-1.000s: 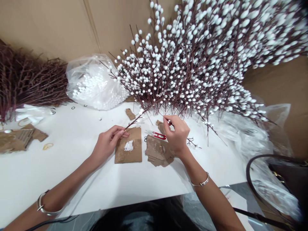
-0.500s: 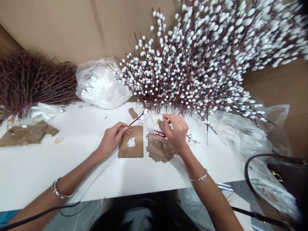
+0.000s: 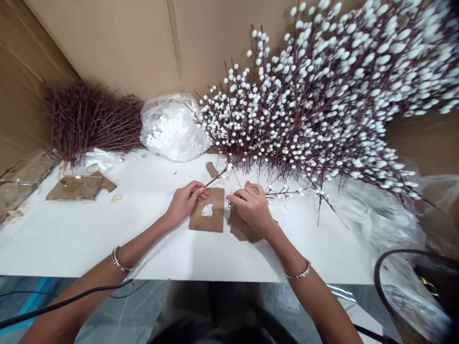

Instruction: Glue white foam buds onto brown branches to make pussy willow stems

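My left hand [image 3: 187, 200] is closed, its thumb and fingers pinching a brown twig [image 3: 216, 177] at the left edge of a cardboard square [image 3: 215, 222]. White berries sit at this twig's upper right tip. A patch of white paste [image 3: 207, 210] lies on the square. My right hand [image 3: 251, 208] is closed around a second berry twig [image 3: 283, 193]. Its thin stem end sticks out left over the square, and its branching end reaches out to the right. Beneath the right hand is a torn piece of cardboard [image 3: 238, 229], partly covered.
Berry branches [image 3: 287, 110] are heaped at the back right, beside a plastic bag [image 3: 175, 129] of white berries. Bare brown twigs [image 3: 93, 119] lie at the back left. Cardboard scraps [image 3: 73, 188] rest on the left, clear plastic wrap [image 3: 380, 215] on the right.
My right hand has come down and left, bringing its twig's stem end over the cardboard square. The red snips are now hidden behind it. The whole view has shifted left.
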### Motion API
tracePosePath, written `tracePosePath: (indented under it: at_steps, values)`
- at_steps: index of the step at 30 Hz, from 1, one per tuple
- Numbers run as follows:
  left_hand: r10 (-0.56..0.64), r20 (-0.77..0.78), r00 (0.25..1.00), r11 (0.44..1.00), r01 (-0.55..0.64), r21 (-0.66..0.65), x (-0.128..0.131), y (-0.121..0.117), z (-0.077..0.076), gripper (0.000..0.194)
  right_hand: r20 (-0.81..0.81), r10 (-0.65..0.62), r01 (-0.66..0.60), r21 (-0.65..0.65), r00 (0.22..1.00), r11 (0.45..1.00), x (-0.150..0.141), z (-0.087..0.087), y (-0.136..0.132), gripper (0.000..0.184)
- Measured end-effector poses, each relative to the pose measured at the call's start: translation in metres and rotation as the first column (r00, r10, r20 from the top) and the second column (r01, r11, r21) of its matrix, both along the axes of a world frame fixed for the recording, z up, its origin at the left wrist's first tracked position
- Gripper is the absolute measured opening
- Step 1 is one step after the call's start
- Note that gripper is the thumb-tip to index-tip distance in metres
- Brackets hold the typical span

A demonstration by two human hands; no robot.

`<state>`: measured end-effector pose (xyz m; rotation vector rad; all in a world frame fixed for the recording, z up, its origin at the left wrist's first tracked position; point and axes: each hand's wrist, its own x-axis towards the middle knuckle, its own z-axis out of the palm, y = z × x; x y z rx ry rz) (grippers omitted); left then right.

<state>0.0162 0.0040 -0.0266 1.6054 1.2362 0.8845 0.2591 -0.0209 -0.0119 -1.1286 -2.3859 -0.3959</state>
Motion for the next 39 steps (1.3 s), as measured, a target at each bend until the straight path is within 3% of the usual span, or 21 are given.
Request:
tracePosePath:
  at_steps: [14,24,39]
  values:
    - [-0.006,-0.032,0.999,0.998,0.009,0.065,0.0017,-0.0001,-0.0028,0.028,0.123,0.032,-0.028,-0.038,0.992,0.999,-0.0078,-0.0084,-0.0019,0.029]
    - [0.028,-0.101,0.994,0.978,-0.006,0.209,-0.0006,-0.0035,-0.0044,0.02,0.188,0.06,-0.041,-0.103,0.98,0.994,-0.0014,-0.0043,-0.0048,0.029]
    - [0.061,-0.041,0.997,0.975,-0.05,0.217,0.0025,-0.0054,-0.0063,0.021,0.202,0.081,-0.05,-0.155,0.976,0.987,-0.0062,-0.0061,-0.006,0.031]
